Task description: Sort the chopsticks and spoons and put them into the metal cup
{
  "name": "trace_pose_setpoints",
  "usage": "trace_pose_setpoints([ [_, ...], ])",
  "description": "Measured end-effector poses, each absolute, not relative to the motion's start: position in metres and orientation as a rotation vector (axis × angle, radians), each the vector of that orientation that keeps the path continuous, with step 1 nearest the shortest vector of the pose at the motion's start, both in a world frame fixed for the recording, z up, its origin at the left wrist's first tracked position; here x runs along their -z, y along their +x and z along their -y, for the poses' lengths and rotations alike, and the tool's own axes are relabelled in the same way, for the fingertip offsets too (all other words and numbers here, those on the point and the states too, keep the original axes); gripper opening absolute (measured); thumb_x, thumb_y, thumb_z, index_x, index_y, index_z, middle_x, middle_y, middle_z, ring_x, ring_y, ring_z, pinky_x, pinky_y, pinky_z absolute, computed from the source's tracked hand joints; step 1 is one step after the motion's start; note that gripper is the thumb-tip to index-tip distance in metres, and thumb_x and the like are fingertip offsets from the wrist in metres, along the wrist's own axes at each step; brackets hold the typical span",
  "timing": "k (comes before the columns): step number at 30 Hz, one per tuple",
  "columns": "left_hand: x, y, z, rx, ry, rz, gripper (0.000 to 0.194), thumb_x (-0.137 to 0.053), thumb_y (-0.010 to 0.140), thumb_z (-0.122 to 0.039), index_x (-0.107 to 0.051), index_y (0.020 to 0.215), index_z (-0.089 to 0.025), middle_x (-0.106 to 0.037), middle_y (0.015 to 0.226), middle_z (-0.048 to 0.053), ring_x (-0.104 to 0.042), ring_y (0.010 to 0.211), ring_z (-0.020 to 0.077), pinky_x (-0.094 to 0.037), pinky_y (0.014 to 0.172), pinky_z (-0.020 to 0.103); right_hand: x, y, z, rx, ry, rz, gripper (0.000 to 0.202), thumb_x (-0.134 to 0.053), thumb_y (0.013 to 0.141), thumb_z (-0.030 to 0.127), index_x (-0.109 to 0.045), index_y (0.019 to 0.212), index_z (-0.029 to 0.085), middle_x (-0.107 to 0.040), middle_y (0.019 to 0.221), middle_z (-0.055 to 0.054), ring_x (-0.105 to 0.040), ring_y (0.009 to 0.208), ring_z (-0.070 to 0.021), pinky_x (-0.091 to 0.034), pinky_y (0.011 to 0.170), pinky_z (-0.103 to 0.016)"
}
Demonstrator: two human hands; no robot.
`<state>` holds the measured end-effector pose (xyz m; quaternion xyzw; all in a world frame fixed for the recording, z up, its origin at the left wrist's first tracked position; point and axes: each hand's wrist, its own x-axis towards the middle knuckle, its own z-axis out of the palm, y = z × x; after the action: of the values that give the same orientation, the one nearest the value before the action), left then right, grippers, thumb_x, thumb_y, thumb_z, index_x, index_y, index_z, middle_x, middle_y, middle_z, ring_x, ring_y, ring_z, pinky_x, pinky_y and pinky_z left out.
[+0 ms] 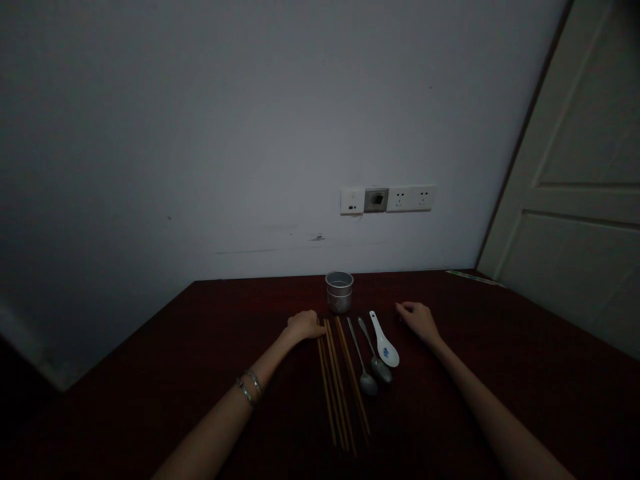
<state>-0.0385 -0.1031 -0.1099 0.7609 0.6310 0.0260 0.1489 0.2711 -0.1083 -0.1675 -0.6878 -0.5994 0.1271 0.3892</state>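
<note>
Several wooden chopsticks (334,380) lie side by side, lengthwise to me, on the dark red table. My left hand (304,325) is at the far end of the leftmost chopstick, thumb and fingers closed around its tip. To the right of the chopsticks are two metal spoons, one with a round bowl (369,385) and one with a longer bowl (381,371). Beside them lies a white soup spoon (387,351) with a blue mark. My right hand (419,320) rests on the table to its right, fingers curled in, holding nothing visible.
A round metal cup (339,293) stands upright behind the chopsticks, close to the wall. Sockets (388,199) are set in the wall above. A thin flat strip (475,277) lies at the table's back right, near a pale panelled door (575,200).
</note>
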Motion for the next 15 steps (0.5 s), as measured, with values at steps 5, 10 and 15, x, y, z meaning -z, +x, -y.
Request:
trace_pose_setpoints([
  [5, 0.1105, -0.0362, 0.1039, -0.094, 2.17, -1.809, 0.032, -0.058, 0.064, -0.044, -0.063, 0.076, -0.015, -0.066, 0.091, 0.017, -0.062, 0.087, 0.0288, -0.045, 0.065, 0.029, 0.168, 0.271, 0.1086, -0.329, -1.74, 1.531, 0.04, -0.041, 0.075, 0.045, -0.064, 0.06, 0.016, -0.063, 0.055, -0.004, -0.056, 0.053, -0.0165, -0.035, 0.05, -0.023],
  [10, 0.1118, -0.036, 0.1056, -0.085, 2.207, -1.788, 0.032, -0.053, 0.067, -0.042, -0.063, 0.08, -0.014, -0.065, 0.092, 0.017, -0.062, 0.085, 0.0276, -0.043, 0.059, 0.026, 0.169, 0.2717, 0.1073, -0.327, -1.765, 1.537, 0.04, -0.039, 0.076, 0.045, -0.063, 0.061, 0.017, -0.062, 0.055, -0.004, -0.058, 0.054, -0.017, -0.036, 0.051, -0.024],
  [15, 0.1083, -0.0378, 0.1003, -0.185, 2.23, -1.723, 0.024, -0.054, 0.067, -0.035, -0.06, 0.068, -0.012, -0.064, 0.074, 0.012, -0.061, 0.07, 0.021, -0.037, 0.051, 0.023, 0.1678, 0.2706, 0.1081, -0.307, -1.764, 1.548, 0.04, -0.039, 0.076, 0.045, -0.062, 0.059, 0.017, -0.062, 0.054, -0.003, -0.058, 0.054, -0.0166, -0.036, 0.052, -0.024],
])
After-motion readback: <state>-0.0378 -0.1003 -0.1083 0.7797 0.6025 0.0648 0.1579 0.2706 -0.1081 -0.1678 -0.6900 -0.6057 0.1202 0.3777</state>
